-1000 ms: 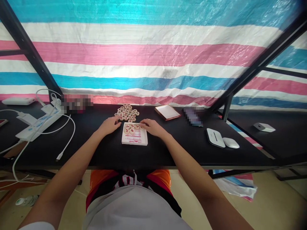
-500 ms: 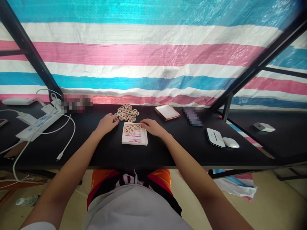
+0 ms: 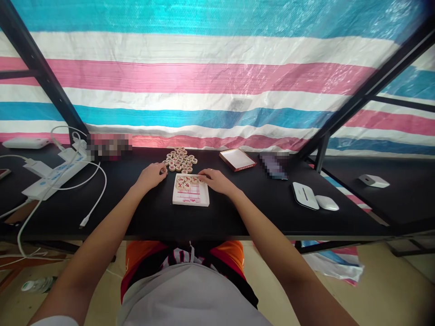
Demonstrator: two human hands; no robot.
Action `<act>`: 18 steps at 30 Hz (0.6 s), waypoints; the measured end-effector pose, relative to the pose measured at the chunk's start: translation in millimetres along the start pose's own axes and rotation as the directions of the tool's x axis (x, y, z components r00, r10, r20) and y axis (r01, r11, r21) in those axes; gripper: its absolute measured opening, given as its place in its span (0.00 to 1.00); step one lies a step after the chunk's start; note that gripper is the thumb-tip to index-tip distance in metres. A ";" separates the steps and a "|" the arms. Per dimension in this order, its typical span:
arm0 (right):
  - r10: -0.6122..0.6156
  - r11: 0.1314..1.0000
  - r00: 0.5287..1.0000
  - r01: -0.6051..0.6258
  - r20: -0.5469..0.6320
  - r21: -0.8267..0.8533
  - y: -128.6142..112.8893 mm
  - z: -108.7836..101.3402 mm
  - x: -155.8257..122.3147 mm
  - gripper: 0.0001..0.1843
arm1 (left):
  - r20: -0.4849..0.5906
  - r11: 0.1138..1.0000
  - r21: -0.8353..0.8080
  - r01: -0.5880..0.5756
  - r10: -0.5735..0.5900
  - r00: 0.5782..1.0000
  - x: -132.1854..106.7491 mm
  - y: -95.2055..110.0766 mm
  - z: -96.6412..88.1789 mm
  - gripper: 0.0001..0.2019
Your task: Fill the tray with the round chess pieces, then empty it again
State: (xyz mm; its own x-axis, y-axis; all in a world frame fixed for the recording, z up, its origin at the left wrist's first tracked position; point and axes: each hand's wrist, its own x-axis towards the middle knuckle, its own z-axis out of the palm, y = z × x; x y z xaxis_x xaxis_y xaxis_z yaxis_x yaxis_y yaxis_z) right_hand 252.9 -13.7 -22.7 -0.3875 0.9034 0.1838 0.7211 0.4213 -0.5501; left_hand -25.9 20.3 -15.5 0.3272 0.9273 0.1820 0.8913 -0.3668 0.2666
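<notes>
A small white board with red grid lines (image 3: 190, 197) lies on the black table (image 3: 238, 208), with several round wooden discs along its far edge. A loose heap of the same discs (image 3: 180, 160) sits just behind it. My left hand (image 3: 152, 174) rests left of the board with its fingers curled round one disc at the heap's near left edge. My right hand (image 3: 215, 179) lies at the board's far right corner, fingers bent down onto the discs there.
A red-rimmed shallow box lid (image 3: 237, 159) lies right of the heap. Two white devices (image 3: 314, 197) sit further right. A white power strip with cables (image 3: 50, 174) takes the table's left side. Black frame bars rise at both sides before a striped tarpaulin.
My left hand drew back from the heap toward the left and curled its fingers round a disc. The right hand stayed put at the board's corner.
</notes>
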 end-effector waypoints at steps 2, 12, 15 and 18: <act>0.002 1.000 1.000 -0.002 -0.001 -0.002 -0.1 -0.1 -0.1 0.13 | 0.003 1.000 0.000 -0.005 0.005 1.000 -0.7 1.1 -1.2 0.06; 0.002 1.000 1.000 -0.002 -0.001 0.001 -2.2 -0.9 -0.5 0.13 | -0.015 0.999 -0.054 -0.001 0.000 1.000 -3.8 5.8 -2.4 0.12; -0.002 1.000 1.000 0.002 0.001 -0.005 -2.9 -1.4 -0.5 0.13 | -0.083 0.986 -0.167 -0.027 0.014 0.996 -5.7 12.0 -3.2 0.17; -0.004 1.000 1.000 0.004 -0.003 -0.010 -2.9 -1.5 -0.6 0.13 | -0.154 0.955 -0.259 -0.145 0.107 0.982 -10.0 25.1 -4.8 0.13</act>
State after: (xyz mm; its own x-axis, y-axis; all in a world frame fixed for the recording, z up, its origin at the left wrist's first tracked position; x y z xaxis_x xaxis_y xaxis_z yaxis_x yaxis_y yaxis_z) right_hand 251.9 -15.3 -20.0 -0.3884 0.9021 0.1882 0.7253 0.4252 -0.5414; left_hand -8.3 1.5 -6.0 0.3685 0.8599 0.3532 0.7227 -0.5040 0.4730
